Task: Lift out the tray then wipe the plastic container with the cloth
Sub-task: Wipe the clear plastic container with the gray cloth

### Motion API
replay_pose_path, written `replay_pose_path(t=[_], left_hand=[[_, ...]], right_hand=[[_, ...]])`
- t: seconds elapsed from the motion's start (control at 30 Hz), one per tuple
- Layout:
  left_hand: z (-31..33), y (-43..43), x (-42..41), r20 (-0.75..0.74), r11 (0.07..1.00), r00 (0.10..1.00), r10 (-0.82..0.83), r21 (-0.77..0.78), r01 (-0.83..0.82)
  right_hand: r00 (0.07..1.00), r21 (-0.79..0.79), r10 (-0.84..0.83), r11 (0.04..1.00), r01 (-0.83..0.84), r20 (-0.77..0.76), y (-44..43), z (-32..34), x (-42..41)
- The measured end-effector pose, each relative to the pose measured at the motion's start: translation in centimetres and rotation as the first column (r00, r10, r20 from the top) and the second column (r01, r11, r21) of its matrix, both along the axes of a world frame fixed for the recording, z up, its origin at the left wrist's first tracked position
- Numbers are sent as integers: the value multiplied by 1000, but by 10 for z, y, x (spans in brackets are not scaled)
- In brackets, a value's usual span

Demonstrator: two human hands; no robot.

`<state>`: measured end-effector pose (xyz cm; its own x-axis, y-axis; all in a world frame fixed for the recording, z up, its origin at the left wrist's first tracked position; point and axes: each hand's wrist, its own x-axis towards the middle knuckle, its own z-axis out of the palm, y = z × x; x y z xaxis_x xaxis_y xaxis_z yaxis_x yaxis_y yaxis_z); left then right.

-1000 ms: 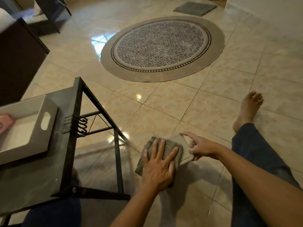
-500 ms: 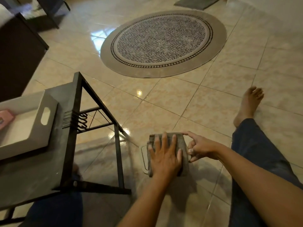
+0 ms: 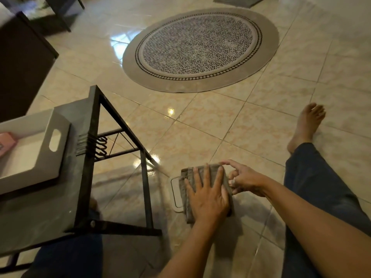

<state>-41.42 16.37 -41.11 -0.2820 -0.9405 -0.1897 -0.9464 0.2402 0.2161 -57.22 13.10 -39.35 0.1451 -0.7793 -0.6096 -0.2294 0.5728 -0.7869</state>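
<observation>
Now that your flat left hand (image 3: 208, 194) has slid the cloth (image 3: 206, 175) across the plastic container (image 3: 176, 194), wiping is underway; your right hand (image 3: 244, 180) pinches the cloth's edge.

No text, label, brand, number or sign can be read anywhere in the view. The round rug (image 3: 199, 49) carries only a woven pattern of dashes and a diamond border, not letters. The pink object (image 3: 6, 143) in the tray (image 3: 50, 157) shows a small mark at the picture's edge, too cut off to read.
</observation>
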Motion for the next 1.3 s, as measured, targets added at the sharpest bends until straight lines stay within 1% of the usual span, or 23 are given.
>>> replay_pose_path(t=[0.07,0.17,0.2,0.33,0.37,0.47,0.5,0.53,0.63,0.67,0.77,0.8,0.83,0.9,0.93,0.97,1.03,1.1,1.17,1.2,1.23,1.27,1.3], left_hand=[[2,-20,4,12,1000,1000,21,18,-21],[-2,-17,25,18,979,979,205,8,-205],[-1,-9,24,19,979,980,200,22,-201],[2,-16,3,7,999,1000,-10,37,9],[2,-25,9,-1,999,1000,26,44,-26],[-1,-20,39,11,959,960,281,19,-281],[1,-9,39,34,952,952,305,6,-306],[2,1,32,31,962,962,272,14,-273],[2,-1,6,19,998,999,43,48,-44],[2,-14,8,18,998,999,39,52,-39],[2,-28,36,15,948,949,316,36,-317],[4,-21,39,26,929,930,366,36,-367],[6,-10,35,13,935,937,349,61,-350],[10,7,13,-44,984,987,152,99,-147],[9,6,3,-58,996,997,45,79,-41],[9,-2,-2,-59,998,998,6,65,-2],[11,-23,3,-42,991,993,110,77,-107],[10,-27,18,-37,965,966,255,80,-251],[12,-20,29,-72,966,964,256,55,-252],[12,-16,34,-114,974,967,228,43,-224],[11,-14,39,-145,983,972,186,34,-183],[9,-13,45,-158,991,978,137,21,-135],[7,-13,50,-150,995,984,98,10,-98]], right_hand=[[1000,-6,-18,1000,18,5,-1,0,2],[999,-14,-37,999,37,-9,0,2,4],[999,-11,-36,999,36,-9,1,3,5],[999,-25,-38,999,39,8,2,2,5],[999,-33,-37,999,37,4,2,1,5],[999,-52,-54,997,54,-2,3,-2,5],[998,-51,-57,997,57,2,3,-2,6],[998,-49,-58,997,59,7,2,-2,6],[997,-47,-74,996,75,22,3,0,10],[996,-45,-87,995,88,25,4,0,11],[988,-51,-154,987,155,34,10,1,13],[985,-55,-167,984,169,35,12,1,15],[984,-54,-177,982,179,32,13,1,16],[981,-43,-192,980,193,32,17,2,18],[976,-42,-217,975,218,35,18,0,19],[964,-42,-262,964,263,34,21,1,22],[928,-34,-372,927,372,20,32,0,35],[897,21,-441,897,441,-13,49,0,53],[914,35,-384,919,392,-133,62,4,67],[911,-18,-318,946,324,-263,59,8,66],[875,-100,-270,963,252,-402,49,11,61],[841,-181,-254,965,188,-478,33,12,52],[837,-224,-217,968,116,-503,15,16,45]])
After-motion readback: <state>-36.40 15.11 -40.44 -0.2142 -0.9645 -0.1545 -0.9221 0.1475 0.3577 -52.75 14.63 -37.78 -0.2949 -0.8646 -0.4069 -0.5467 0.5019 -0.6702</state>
